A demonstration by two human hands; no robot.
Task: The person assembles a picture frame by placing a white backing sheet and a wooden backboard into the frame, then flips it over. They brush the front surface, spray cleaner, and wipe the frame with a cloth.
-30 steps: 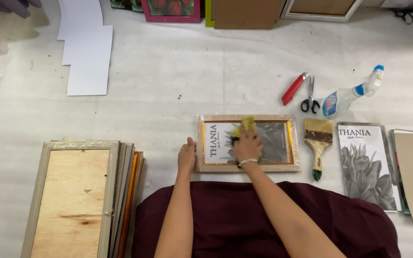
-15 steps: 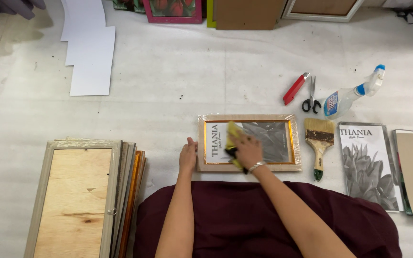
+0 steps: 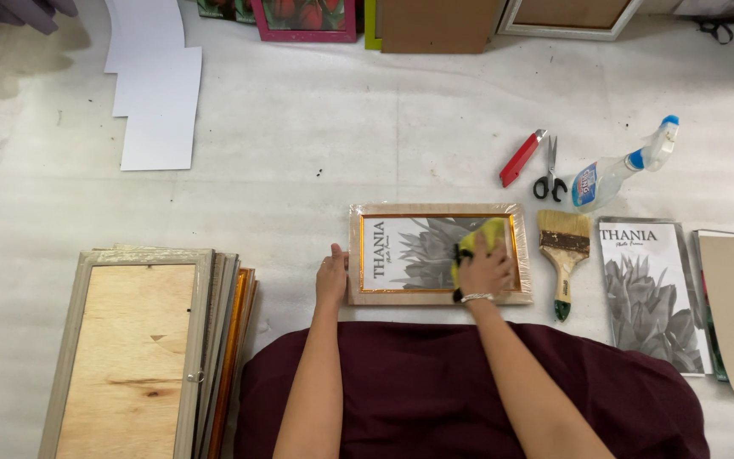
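Wiping with the folded yellow cloth [image 3: 479, 239], we now have our right hand [image 3: 486, 270] over the right part of the glass in the small pale wooden picture frame with a thin gold inner edge [image 3: 437, 253], which lies flat on the white floor [image 3: 324, 127] just ahead of our lap. The fingers of that hand are curled narrow over the cloth, pressing it down; most of it sits under them, with a yellow corner showing just beyond the fingertips. Half a second ago the cloth was near the frame's left half, over the grey flower print; a second ago it sat near the middle, higher up. So the hand has swept rightward across the glass, and we judge that the rubbing has covered most of the pane.

Our left hand [image 3: 331, 275] rests flat against the frame's left edge, fingers extended and together, holding nothing but steadying the frame; it has not shifted since the earlier views.

Just right of the wiping fingers lies a wooden-handled flat paintbrush [image 3: 563, 254], untouched, as are the red utility knife [image 3: 521, 158], black-handled scissors [image 3: 550, 178] and clear spray bottle [image 3: 618, 168] beyond it. The stack of frames [image 3: 146, 348] left of the steadying fingers is unchanged.
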